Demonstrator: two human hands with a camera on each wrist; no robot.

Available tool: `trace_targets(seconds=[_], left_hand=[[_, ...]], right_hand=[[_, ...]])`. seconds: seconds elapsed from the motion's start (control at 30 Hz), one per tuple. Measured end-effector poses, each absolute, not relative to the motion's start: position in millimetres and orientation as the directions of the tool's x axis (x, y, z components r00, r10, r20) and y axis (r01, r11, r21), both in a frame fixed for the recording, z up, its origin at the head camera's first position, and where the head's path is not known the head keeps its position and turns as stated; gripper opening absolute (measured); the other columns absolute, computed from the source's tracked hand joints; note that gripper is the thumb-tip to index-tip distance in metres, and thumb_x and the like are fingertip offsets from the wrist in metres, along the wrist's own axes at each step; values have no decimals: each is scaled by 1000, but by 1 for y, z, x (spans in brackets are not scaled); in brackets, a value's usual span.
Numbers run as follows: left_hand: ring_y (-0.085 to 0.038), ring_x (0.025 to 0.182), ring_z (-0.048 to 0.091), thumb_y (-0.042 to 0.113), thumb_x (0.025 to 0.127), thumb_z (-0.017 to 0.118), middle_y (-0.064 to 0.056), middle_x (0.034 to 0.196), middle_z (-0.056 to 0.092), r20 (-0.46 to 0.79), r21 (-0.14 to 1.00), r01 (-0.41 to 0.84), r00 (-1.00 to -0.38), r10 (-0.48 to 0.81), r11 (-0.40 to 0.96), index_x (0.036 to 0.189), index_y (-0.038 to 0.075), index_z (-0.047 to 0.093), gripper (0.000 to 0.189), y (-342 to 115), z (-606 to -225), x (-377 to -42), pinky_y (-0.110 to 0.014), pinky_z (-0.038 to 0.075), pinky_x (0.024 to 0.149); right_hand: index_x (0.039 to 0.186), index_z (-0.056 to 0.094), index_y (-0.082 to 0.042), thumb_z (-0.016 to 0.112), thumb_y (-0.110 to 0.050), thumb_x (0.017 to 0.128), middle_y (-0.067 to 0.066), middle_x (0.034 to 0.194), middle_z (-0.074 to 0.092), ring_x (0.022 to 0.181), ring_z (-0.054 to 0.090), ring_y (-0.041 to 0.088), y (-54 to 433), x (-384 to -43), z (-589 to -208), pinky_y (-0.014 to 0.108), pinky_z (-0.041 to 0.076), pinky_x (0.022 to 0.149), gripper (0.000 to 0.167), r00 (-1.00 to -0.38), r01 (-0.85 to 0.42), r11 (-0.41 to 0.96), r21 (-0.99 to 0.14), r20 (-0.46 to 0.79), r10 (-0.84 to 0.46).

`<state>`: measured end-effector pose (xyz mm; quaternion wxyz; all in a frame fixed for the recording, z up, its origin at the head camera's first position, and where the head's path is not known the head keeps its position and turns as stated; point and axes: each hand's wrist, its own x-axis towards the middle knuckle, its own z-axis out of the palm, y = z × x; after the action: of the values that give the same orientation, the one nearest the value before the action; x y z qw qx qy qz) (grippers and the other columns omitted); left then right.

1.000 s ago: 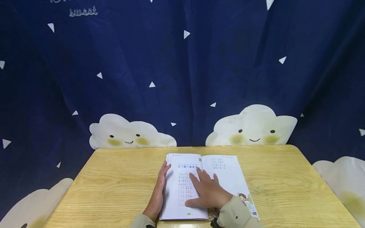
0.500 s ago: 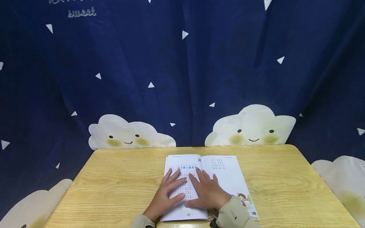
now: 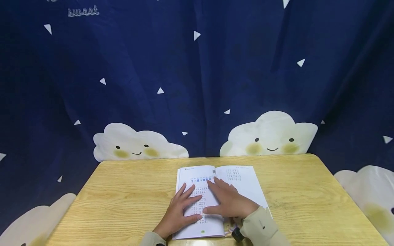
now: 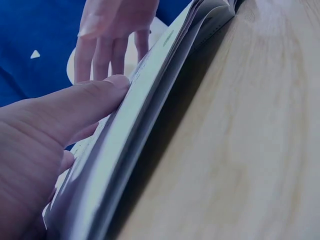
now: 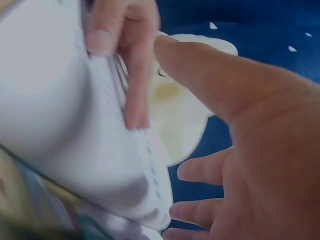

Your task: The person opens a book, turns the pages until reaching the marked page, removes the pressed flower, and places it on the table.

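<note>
An open book (image 3: 212, 225) with printed text lies on the wooden table, its left page slightly raised in a curve. My left hand (image 3: 178, 213) rests on that left page with its fingers spread, and in the left wrist view its thumb (image 4: 87, 105) touches the paper near the lower edge. Over the book's spine is my right hand (image 3: 231, 201), fingers extended. The right wrist view shows this hand's thumb and fingers (image 5: 200, 167) apart from the page, holding nothing. My right forearm covers the lower part of the right page (image 3: 253, 184).
The wooden table (image 3: 132, 191) extends on both sides of the book. Behind it hangs a dark blue curtain (image 3: 197, 78) with white triangles and smiling clouds. A dark band (image 3: 237, 235) is at my right wrist.
My left hand has moved from the book's left edge onto the left page, fingers spread. My right hand, earlier flat on the page, has risen and shifted slightly right.
</note>
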<state>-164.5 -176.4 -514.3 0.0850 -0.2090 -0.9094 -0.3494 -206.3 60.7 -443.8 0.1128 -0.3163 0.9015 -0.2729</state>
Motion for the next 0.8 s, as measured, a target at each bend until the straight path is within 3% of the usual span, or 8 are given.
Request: trace_targets(seconds=[0.4, 0.57, 0.8], left_hand=[[-35, 145, 17, 63, 77, 68, 0, 152, 39, 276, 579, 405, -914, 297, 707, 130, 34, 61, 60, -173, -515, -166, -69, 0, 108], [-36, 145, 18, 61, 78, 69, -1, 152, 39, 274, 571, 415, -910, 312, 708, 130, 32, 61, 60, -173, -515, -166, -67, 2, 110], [-35, 144, 19, 62, 79, 68, -2, 152, 39, 250, 553, 402, -916, 315, 730, 131, 32, 61, 60, -174, -514, -165, -67, 5, 110]], right_hand=[[150, 30, -4, 64, -63, 81, 25, 155, 22, 142, 19, 45, 107, -231, -429, 66, 20, 109, 98, -868, -399, 716, -573, -17, -497], [150, 27, 1, 68, -61, 79, 29, 155, 17, 141, 17, 48, 136, -244, -431, 67, 19, 108, 102, -906, -332, 722, -607, -8, -423], [151, 25, -1, 77, -57, 72, 28, 157, 7, 141, 6, 51, 163, -253, -441, 70, 10, 108, 110, -927, -231, 736, -637, -85, -365]])
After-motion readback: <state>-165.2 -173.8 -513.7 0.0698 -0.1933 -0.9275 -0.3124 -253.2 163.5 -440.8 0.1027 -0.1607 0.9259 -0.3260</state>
